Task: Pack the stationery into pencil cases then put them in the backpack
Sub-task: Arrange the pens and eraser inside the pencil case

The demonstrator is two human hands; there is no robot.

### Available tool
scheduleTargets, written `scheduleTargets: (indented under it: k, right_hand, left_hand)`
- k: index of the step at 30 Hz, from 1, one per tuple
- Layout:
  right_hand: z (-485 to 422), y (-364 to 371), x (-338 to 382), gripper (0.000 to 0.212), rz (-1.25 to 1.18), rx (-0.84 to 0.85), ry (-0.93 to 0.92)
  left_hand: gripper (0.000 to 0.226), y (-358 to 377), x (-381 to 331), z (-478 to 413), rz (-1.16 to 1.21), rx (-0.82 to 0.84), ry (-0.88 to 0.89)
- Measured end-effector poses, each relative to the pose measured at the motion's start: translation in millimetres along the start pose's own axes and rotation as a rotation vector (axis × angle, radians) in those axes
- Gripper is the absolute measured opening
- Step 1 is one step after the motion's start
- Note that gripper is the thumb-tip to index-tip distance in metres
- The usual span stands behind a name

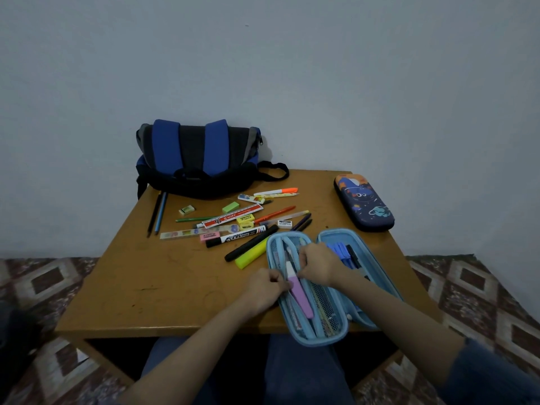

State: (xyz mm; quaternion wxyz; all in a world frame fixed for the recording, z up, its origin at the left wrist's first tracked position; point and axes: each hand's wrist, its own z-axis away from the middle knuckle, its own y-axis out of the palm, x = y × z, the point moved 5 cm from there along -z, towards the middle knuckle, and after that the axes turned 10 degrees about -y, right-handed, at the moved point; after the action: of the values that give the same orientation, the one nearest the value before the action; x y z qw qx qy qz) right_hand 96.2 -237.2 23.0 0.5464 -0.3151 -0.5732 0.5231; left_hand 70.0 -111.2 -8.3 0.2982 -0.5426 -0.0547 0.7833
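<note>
A light blue pencil case (327,328) lies open at the table's front edge, with blue pens (340,252) in its right half. A purple-and-white pen (301,296) lies in the left mesh half. My left hand (264,290) grips the case's left rim beside that pen. My right hand (317,263) pinches the pen's white upper end over the case's middle. A second, closed dark blue space-print case (363,201) sits at the far right. The blue and black backpack (198,159) stands at the back of the table.
Loose stationery (239,223) is scattered mid-table: a yellow highlighter (251,252), black markers, rulers, erasers, coloured pens and two pencils (157,213) at the left. The wooden table (163,287) stands against a pale wall over a patterned floor.
</note>
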Motion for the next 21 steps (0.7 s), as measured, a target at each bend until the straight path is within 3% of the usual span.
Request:
scheduleTargets:
  k: [3,11,21]
  right_hand:
    - [-0.3,3.7,-1.9,0.035,0.043,0.010,0.022]
    - [1.9,-0.2,3.8,0.044,0.080,0.009,-0.006]
    - [3.3,0.3,-5.0,0.049,-0.157,-0.022,-0.027]
  left_hand:
    - [0.036,0.0,1.3,-0.4,-0.003,-0.006,0.005]
    - [0.030,2.3,3.2,-3.3,-0.074,-0.030,0.032]
    - [0.033,6.8,1.7,-7.5,-0.190,-0.107,0.136]
